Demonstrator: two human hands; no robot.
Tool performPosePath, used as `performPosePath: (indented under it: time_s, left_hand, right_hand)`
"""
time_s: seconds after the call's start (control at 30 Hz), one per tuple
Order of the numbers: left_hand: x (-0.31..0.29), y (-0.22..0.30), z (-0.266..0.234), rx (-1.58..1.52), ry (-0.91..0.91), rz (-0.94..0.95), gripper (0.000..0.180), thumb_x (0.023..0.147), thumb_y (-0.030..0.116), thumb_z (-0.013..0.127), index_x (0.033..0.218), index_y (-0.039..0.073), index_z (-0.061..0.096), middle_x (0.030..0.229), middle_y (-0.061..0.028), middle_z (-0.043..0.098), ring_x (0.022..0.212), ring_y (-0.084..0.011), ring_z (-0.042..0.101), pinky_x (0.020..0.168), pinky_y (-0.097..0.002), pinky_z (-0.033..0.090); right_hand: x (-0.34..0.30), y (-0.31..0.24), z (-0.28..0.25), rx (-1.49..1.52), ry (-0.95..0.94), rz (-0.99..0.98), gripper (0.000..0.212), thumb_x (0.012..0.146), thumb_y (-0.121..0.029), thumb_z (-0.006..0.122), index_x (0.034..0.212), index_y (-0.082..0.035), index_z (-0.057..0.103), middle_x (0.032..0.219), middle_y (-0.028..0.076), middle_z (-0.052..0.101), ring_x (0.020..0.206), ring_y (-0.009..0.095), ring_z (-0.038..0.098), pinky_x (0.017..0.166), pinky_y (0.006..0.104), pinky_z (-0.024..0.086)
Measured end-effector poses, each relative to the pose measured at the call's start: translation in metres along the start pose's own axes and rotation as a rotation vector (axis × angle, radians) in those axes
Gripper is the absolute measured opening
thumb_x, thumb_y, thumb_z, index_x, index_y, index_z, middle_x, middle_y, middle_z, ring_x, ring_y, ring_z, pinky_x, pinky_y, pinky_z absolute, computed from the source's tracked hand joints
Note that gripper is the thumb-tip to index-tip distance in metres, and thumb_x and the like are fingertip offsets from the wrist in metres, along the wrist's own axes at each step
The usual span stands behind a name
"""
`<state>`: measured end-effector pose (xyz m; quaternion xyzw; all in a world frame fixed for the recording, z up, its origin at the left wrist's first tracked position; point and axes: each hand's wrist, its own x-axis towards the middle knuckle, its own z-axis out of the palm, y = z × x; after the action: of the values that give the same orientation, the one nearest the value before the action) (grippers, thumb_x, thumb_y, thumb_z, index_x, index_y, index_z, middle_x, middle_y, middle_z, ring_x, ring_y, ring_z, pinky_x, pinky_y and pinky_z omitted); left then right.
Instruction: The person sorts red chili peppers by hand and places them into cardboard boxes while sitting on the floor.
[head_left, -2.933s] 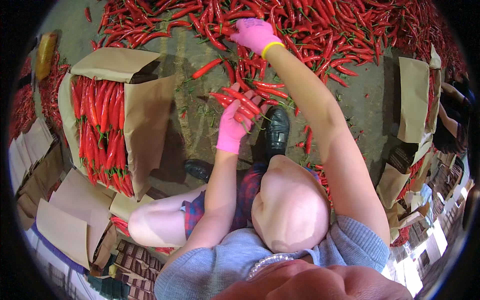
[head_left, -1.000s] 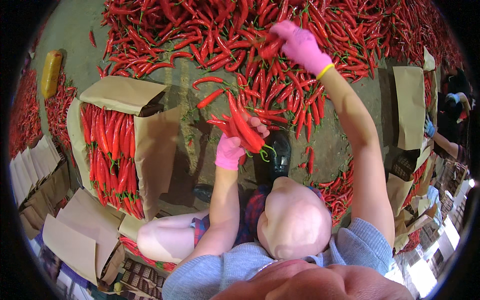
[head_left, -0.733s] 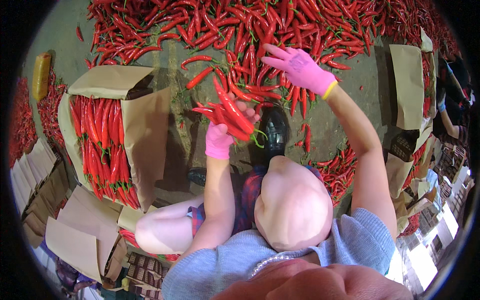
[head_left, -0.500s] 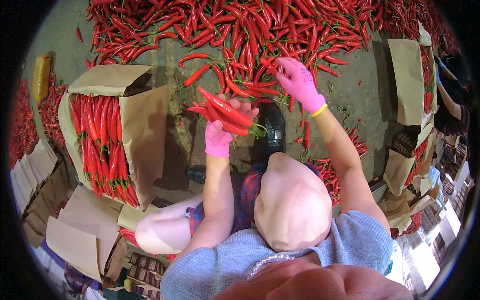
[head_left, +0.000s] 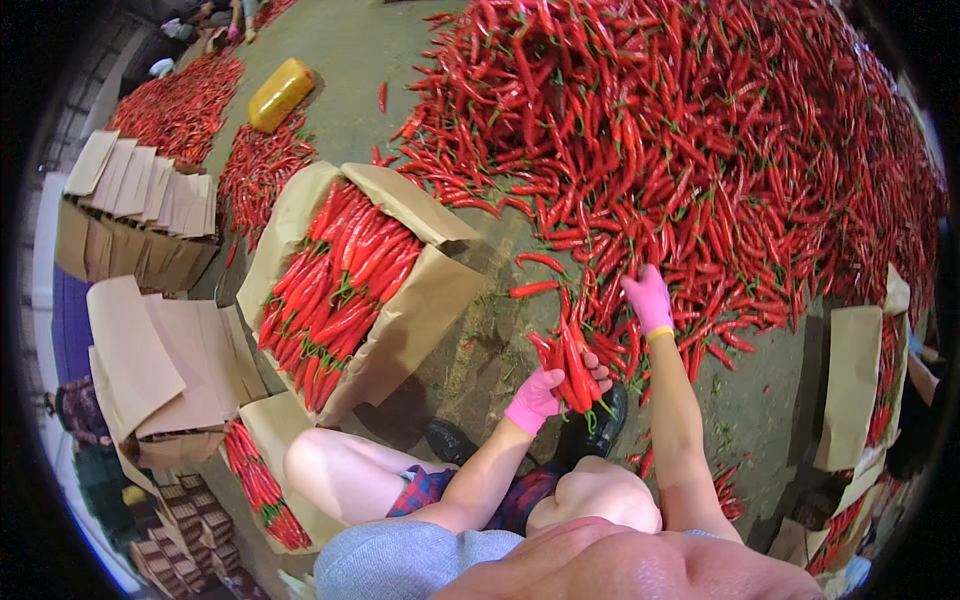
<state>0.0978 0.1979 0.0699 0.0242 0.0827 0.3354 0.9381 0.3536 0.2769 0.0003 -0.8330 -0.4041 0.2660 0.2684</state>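
My left hand [head_left: 537,401], in a pink glove with bare fingertips showing, is closed around a small bunch of red chili peppers [head_left: 577,372]. Their green stems point down toward me, above my dark shoe [head_left: 608,422]. Farther out and to the right, my right hand [head_left: 650,301], in a pink glove with a yellow cuff, reaches to the near edge of a large heap of loose red chili peppers [head_left: 690,150]. Its fingers are bent down among the peppers; what they grip, if anything, is hidden.
To my left stands an open paper-lined box [head_left: 410,335] packed with rows of chili peppers. Folded cardboard [head_left: 135,185] is stacked farther left. A yellow bundle [head_left: 281,95] lies on the floor beyond. Another filled box [head_left: 850,390] stands at the right.
The view has turned left, showing more of the heap and boxes. My right hand has moved farther out to the heap. The bunch in my left hand now points away from me.
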Motion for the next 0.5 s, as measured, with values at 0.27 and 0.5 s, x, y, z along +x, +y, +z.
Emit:
performPosePath:
  time_s: [0.27, 0.5]
  left_hand:
    - [-0.013, 0.01, -0.009, 0.002, -0.076, 0.055, 0.075, 0.085, 0.022, 0.074, 0.149, 0.014, 0.036, 0.127, -0.0094, 0.062, 0.125, -0.0334, 0.055, 0.113, -0.061, 0.033]
    - [-0.018, -0.008, -0.016, 0.005, -0.03, 0.017, 0.068, 0.083, 0.017, 0.074, 0.143, 0.011, 0.043, 0.116, -0.009, 0.063, 0.114, -0.0295, 0.059, 0.115, -0.0564, 0.033]
  right_hand:
    - [-0.115, 0.075, -0.024, 0.852, -0.397, 0.025, 0.025, 0.082, -0.002, 0.057, 0.107, -0.001, 0.057, 0.097, 0.011, 0.067, 0.08, 0.02, 0.067, 0.071, 0.0332, 0.054]
    - [-0.138, 0.049, -0.049, 0.315, -0.151, 0.165, 0.033, 0.08, -0.018, 0.071, 0.106, -0.002, 0.058, 0.091, 0.011, 0.068, 0.085, 0.025, 0.066, 0.075, 0.0371, 0.051]
